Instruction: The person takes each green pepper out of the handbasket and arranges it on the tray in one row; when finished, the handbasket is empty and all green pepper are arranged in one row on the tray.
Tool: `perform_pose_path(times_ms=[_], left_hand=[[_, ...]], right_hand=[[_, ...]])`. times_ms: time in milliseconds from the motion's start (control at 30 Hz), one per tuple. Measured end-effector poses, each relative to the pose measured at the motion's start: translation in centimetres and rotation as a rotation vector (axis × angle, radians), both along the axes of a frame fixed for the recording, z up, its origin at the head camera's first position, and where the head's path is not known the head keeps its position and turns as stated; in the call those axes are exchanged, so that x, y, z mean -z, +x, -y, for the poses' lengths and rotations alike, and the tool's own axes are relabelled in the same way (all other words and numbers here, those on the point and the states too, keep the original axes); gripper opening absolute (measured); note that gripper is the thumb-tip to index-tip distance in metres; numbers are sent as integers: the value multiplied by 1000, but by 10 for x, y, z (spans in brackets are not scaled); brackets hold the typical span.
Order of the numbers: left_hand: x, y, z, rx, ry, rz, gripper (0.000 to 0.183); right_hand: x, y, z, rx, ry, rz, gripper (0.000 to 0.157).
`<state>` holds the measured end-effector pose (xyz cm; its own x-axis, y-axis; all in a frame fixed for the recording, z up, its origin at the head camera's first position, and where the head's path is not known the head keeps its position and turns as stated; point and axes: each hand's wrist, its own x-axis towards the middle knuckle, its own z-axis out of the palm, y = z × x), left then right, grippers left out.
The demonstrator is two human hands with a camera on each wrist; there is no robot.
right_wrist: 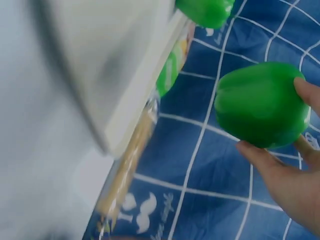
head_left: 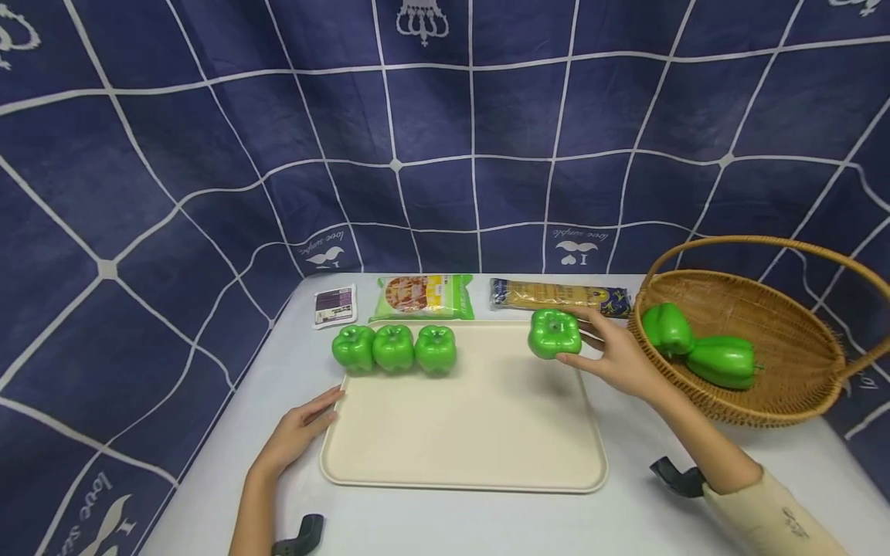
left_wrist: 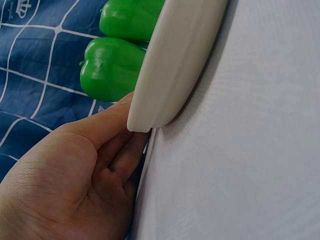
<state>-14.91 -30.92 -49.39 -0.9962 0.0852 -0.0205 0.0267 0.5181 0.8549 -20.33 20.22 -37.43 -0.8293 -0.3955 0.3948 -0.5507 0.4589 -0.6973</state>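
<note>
My right hand (head_left: pixel 615 355) holds a glossy green bell pepper (head_left: pixel 555 333) between thumb and fingers, above the far right part of the cream tray (head_left: pixel 473 440). The right wrist view shows this bell pepper (right_wrist: pixel 262 105) raised off the tray, its side gripped by the fingertips. At the tray's left edge, my left hand (head_left: pixel 295 432) grips the rim; in the left wrist view its thumb lies over the edge and the other fingers sit lower, their tips partly hidden. Three more bell peppers (head_left: pixel 394 347) stand side by side in a row at the tray's far left corner.
A wicker basket (head_left: pixel 827 340) with a tall handle stands at the right, holding two green peppers (head_left: pixel 723 361). Behind the tray lie a small white packet (head_left: pixel 335 306), a green food bag (head_left: pixel 426 297) and a pasta packet (head_left: pixel 559 296). A blue gridded cloth (head_left: pixel 445 193) hangs behind.
</note>
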Motion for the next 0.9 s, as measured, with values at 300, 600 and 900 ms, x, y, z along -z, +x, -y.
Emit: perform_pose_path(times_ms=[300,600,900], left_hand=[[2,0,1,0,-8,6,43],[4,-1,2,5,-17,-7,42],[4,-1,2,7,-13,-10,41]], right_hand=[[13,-26,44,-52,-56,160,74],[14,-24,82,-147,-57,304,64],[30,-26,91,-188,-87,392,66]])
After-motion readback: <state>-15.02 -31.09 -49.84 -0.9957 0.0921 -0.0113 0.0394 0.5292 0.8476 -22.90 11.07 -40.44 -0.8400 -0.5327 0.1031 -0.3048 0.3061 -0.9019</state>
